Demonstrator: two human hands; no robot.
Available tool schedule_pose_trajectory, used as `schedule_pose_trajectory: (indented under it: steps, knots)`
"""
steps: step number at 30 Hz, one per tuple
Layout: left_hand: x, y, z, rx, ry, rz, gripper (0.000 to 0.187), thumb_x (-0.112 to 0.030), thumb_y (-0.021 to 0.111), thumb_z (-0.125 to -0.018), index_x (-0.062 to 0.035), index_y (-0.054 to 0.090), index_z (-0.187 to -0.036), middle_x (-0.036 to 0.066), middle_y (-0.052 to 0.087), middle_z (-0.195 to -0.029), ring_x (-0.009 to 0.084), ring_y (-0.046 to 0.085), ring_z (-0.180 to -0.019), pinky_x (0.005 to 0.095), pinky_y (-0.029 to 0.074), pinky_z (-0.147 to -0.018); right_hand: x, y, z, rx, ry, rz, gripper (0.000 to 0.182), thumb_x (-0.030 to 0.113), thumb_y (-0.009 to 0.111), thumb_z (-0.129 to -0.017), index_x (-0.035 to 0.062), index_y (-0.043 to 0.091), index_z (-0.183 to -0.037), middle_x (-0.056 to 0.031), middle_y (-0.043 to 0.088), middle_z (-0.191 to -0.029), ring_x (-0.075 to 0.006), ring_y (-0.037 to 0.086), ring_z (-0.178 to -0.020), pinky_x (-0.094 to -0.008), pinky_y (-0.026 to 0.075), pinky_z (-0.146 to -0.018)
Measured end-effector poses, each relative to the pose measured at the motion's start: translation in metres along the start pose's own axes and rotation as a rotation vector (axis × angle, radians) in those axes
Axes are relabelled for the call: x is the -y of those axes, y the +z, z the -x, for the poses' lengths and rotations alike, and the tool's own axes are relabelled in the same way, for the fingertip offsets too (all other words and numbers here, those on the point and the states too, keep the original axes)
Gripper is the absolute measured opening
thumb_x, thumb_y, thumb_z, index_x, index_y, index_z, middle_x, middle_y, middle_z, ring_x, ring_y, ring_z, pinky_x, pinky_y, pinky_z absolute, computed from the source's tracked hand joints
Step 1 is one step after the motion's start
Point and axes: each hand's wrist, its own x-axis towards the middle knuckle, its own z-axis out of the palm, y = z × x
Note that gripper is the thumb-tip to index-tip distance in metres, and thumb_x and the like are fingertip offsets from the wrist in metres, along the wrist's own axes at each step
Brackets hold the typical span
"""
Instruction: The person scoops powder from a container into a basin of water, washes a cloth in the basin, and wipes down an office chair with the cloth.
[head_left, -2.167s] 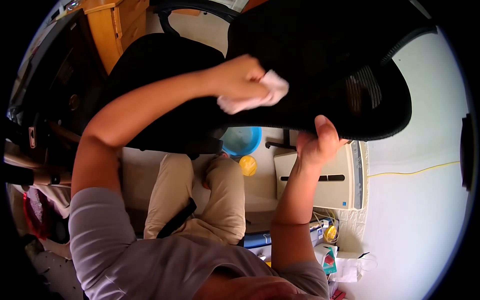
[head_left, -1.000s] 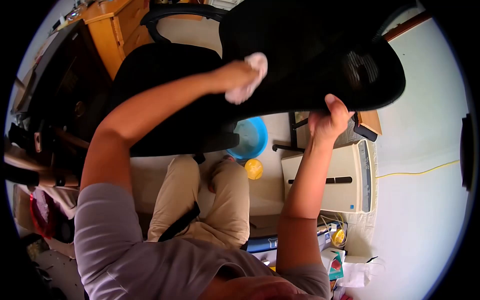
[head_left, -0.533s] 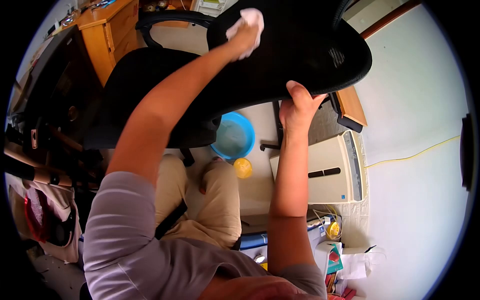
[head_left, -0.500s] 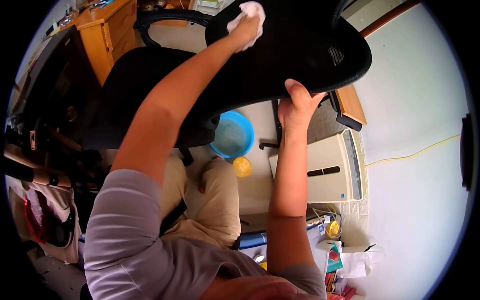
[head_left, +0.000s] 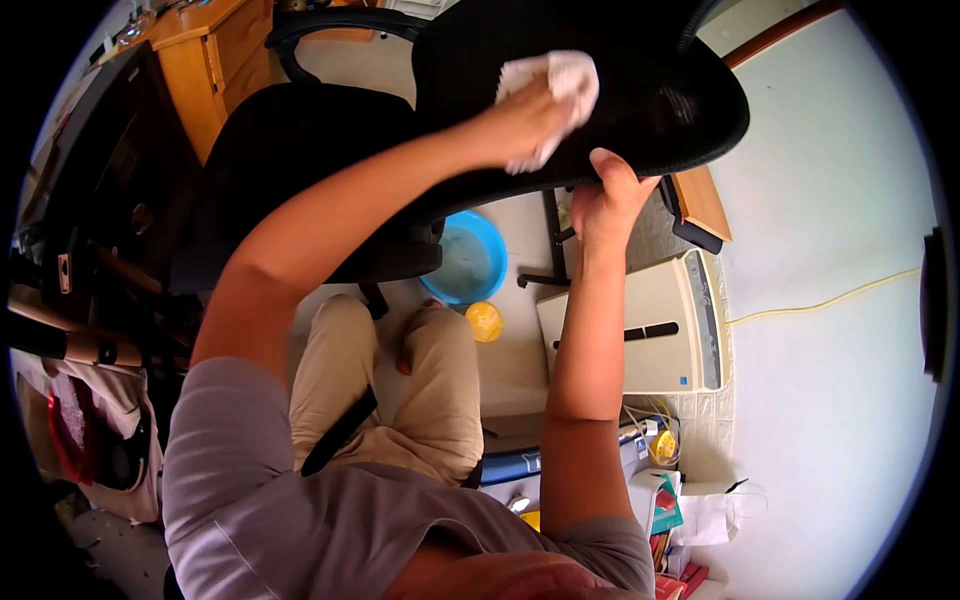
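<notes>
A black office chair (head_left: pixel 300 140) lies across the upper part of the view, its mesh backrest (head_left: pixel 640 60) nearest the wall. My left hand (head_left: pixel 535 115) holds a crumpled white cloth (head_left: pixel 572 75) against the lower part of the backrest's surface. At the backrest's near edge, my right hand (head_left: pixel 610 200) grips the rim, thumb on the facing side and fingers partly hidden behind it. A blue basin (head_left: pixel 470 258) of cloudy water stands on the floor below the chair, with a yellow round object (head_left: pixel 484 321) beside it.
A cream appliance (head_left: pixel 640 330) stands by the white wall (head_left: pixel 820 200) at right, with a yellow cable (head_left: pixel 820 306) along the wall. Wooden drawers (head_left: pixel 235 60) are at upper left. Dark equipment (head_left: pixel 120 160) fills the left side. Books (head_left: pixel 665 505) lie at lower right.
My left hand has moved right and down across the backrest with the cloth. My right hand has shifted slightly right, still on the rim.
</notes>
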Motion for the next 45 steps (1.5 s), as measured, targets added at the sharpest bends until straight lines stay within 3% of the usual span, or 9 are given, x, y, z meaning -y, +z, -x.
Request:
schedule_pose_trajectory:
  steps: [3, 7, 9, 15, 18, 21, 37, 42, 45]
  knots:
    - [0.025, 0.003, -0.063, 0.047, -0.607, 0.481, 0.025, -0.023, 0.038, -0.09, -0.005, 0.053, -0.08, 0.01, 0.055, -0.06, 0.019, 0.057, -0.054, 0.0359, 0.049, -0.054, -0.003, -0.001, 0.001, -0.05, -0.005, 0.114, 0.062, -0.002, 0.054, -0.062, 0.0033, 0.043, -0.123, -0.009, 0.054, -0.112, -0.0242, 0.054, -0.103, -0.0369, 0.042, -0.095]
    - [-0.019, 0.021, -0.06, -0.188, 0.314, -0.109, 0.04, -0.029, 0.037, -0.092, 0.0003, 0.055, -0.072, 0.017, 0.062, -0.073, 0.0264, 0.062, -0.071, 0.0336, 0.047, -0.066, -0.005, -0.011, -0.001, 0.001, -0.011, 0.075, 0.063, -0.001, 0.055, -0.064, 0.0049, 0.042, -0.125, -0.0082, 0.054, -0.113, -0.0234, 0.054, -0.106, -0.0373, 0.042, -0.095]
    - [-0.083, -0.011, -0.037, 0.162, -0.069, 0.297, 0.019, -0.016, 0.043, -0.09, -0.0001, 0.053, -0.089, 0.015, 0.056, -0.085, 0.0274, 0.053, -0.075, 0.0328, 0.042, -0.068, -0.002, -0.01, 0.003, 0.028, -0.002, 0.076, 0.067, 0.007, 0.064, -0.07, 0.0083, 0.037, -0.131, -0.0075, 0.05, -0.121, -0.0215, 0.053, -0.11, -0.0377, 0.044, -0.095]
    - [-0.037, -0.003, -0.066, 0.125, 0.184, -0.015, 0.021, -0.019, 0.039, -0.092, -0.0032, 0.051, -0.096, 0.011, 0.057, -0.09, 0.0257, 0.055, -0.076, 0.0338, 0.044, -0.068, -0.009, -0.012, -0.004, 0.031, -0.02, 0.113, 0.062, -0.001, 0.056, -0.07, 0.0074, 0.037, -0.128, -0.0075, 0.05, -0.118, -0.0214, 0.052, -0.108, -0.0369, 0.042, -0.095]
    - [-0.057, -0.002, -0.092, 0.312, -0.591, 0.305, 0.025, -0.024, 0.038, -0.093, -0.0026, 0.051, -0.095, 0.011, 0.059, -0.091, 0.0274, 0.057, -0.081, 0.0356, 0.045, -0.072, -0.004, -0.009, -0.003, -0.012, -0.012, 0.113, 0.06, -0.004, 0.053, -0.068, 0.0053, 0.04, -0.126, -0.0065, 0.05, -0.116, -0.0209, 0.051, -0.105, -0.0364, 0.04, -0.096]
    - [-0.05, 0.006, -0.069, 0.201, 0.204, -0.212, 0.026, -0.024, 0.039, -0.093, -0.002, 0.052, -0.095, 0.014, 0.059, -0.091, 0.0291, 0.057, -0.08, 0.036, 0.045, -0.072, -0.011, -0.022, -0.005, -0.002, 0.004, 0.127, 0.06, 0.002, 0.06, -0.071, 0.0059, 0.038, -0.127, -0.0067, 0.049, -0.118, -0.0209, 0.051, -0.108, -0.0371, 0.041, -0.096]
    - [0.104, 0.041, -0.146, 0.336, -0.067, -0.677, 0.038, -0.022, 0.032, -0.092, -0.0009, 0.055, -0.114, 0.028, 0.052, -0.118, 0.0404, 0.047, -0.112, 0.0497, 0.035, -0.096, -0.008, -0.005, -0.002, -0.019, -0.044, 0.145, 0.05, -0.005, 0.054, -0.066, 0.0028, 0.046, -0.114, -0.005, 0.053, -0.103, -0.0168, 0.053, -0.095, -0.0298, 0.042, -0.087]
    - [-0.027, 0.011, -0.064, 0.053, 0.361, -0.362, 0.014, -0.014, 0.051, -0.081, -0.0008, 0.056, -0.083, 0.019, 0.062, -0.087, 0.034, 0.061, -0.084, 0.0398, 0.049, -0.073, -0.011, -0.011, 0.0, -0.012, -0.107, 0.139, 0.053, -0.004, 0.056, -0.067, 0.0048, 0.044, -0.118, -0.0068, 0.053, -0.108, -0.0181, 0.054, -0.099, -0.0316, 0.043, -0.089]
    - [-0.085, -0.018, -0.013, 0.199, -0.044, 0.268, 0.02, -0.019, 0.047, -0.086, -0.0006, 0.055, -0.089, 0.009, 0.054, -0.069, 0.0174, 0.051, -0.057, 0.0319, 0.04, -0.053, -0.012, -0.016, 0.009, -0.03, -0.03, 0.13, 0.053, -0.003, 0.057, -0.073, 0.0033, 0.041, -0.123, -0.0085, 0.053, -0.112, -0.0189, 0.056, -0.101, -0.0325, 0.047, -0.086]
